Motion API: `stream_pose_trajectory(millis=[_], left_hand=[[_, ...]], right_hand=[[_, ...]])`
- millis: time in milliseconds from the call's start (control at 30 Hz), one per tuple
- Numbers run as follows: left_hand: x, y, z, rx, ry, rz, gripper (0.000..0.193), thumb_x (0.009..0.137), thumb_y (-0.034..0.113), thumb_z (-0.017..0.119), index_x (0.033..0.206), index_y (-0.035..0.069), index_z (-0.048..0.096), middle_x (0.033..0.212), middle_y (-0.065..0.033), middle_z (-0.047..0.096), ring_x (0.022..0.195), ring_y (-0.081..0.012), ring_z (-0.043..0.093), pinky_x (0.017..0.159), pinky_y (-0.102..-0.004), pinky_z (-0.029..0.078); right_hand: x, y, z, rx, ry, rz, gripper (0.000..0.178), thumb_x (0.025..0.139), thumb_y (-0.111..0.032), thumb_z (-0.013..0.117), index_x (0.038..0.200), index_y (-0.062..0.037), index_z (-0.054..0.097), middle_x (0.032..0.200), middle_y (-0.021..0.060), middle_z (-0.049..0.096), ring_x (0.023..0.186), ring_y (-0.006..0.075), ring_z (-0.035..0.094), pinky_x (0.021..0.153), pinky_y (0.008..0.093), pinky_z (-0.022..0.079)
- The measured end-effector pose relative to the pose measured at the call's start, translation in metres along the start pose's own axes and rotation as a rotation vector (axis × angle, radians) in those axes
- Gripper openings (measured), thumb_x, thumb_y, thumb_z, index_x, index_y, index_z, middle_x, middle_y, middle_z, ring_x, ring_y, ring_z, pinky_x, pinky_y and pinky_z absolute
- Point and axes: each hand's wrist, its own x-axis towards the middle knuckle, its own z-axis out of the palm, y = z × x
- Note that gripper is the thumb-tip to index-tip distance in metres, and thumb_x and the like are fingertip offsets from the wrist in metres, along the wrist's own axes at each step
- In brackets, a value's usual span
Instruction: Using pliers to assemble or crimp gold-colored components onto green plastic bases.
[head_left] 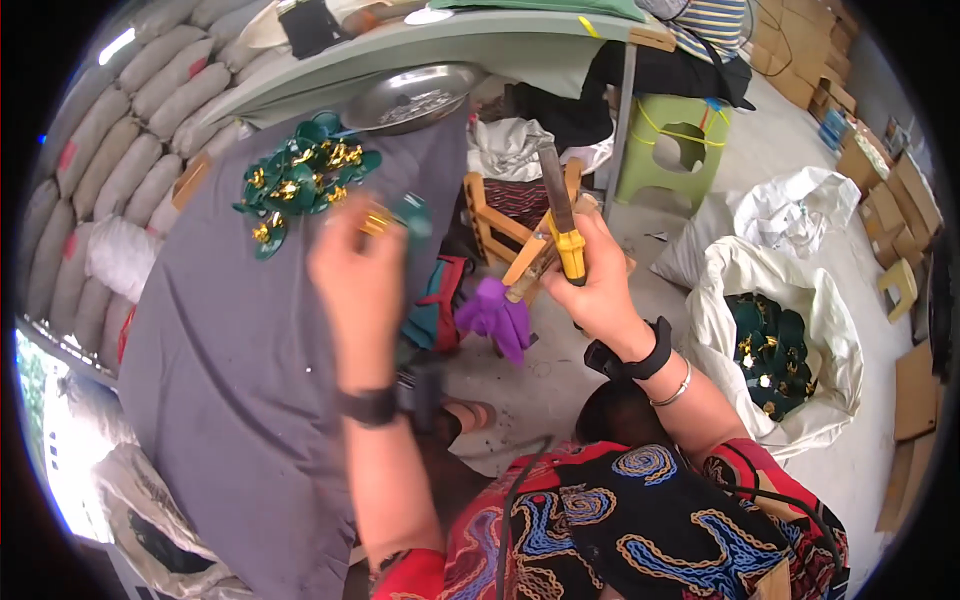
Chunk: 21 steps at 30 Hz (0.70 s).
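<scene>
My left hand [358, 262], smeared by motion, is raised over the grey cloth-covered table [250, 370]. Its fingers pinch a green disc [412, 215] with a gold-coloured fitting [377, 220]. On the table just beyond lies a heap of similar green discs [310, 175] with gold fittings. My right hand [603, 272] is wrapped round a yellow-handled tool [568, 252], whose long dark metal blade points up; its exact kind is unclear. Beneath that hand a wooden piece [527, 262] and a bunched purple cloth [495, 315] show.
A round metal tray [415, 97] with small bits sits at the table's far end. Right of me stands a white sack [715, 340] holding green discs. A wooden chair [482, 215], a green plastic stool [668, 165] and cardboard boxes [880, 200] are farther off. Stacked sacks [135, 165] line the left.
</scene>
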Motion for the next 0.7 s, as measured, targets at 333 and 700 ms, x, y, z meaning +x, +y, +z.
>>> stream_pose_trajectory(millis=[333, 700], left_hand=[[-0.127, -0.147, 0.103, 0.107, -0.188, -0.039, 0.038, 0.072, 0.001, 0.071, 0.109, 0.005, 0.062, 0.098, -0.0165, 0.065, 0.091, -0.035, 0.062, 0.081, -0.0421, 0.049], [-0.123, -0.14, 0.107, 0.064, -0.168, -0.177, 0.051, 0.072, 0.002, 0.07, 0.12, 0.007, 0.054, 0.094, -0.0166, 0.065, 0.09, -0.0362, 0.062, 0.077, -0.045, 0.049]], right_hand=[[0.017, 0.018, 0.023, -0.14, -0.199, -0.095, 0.042, 0.066, 0.002, 0.059, 0.108, -0.0016, 0.054, 0.097, 0.0138, 0.049, 0.093, 0.0308, 0.05, 0.083, 0.0357, 0.043], [0.009, 0.069, 0.068, -0.136, -0.458, -0.227, 0.054, 0.061, 0.0, 0.065, 0.112, -0.0006, 0.049, 0.097, 0.0169, 0.039, 0.091, 0.0341, 0.045, 0.079, 0.0387, 0.041]])
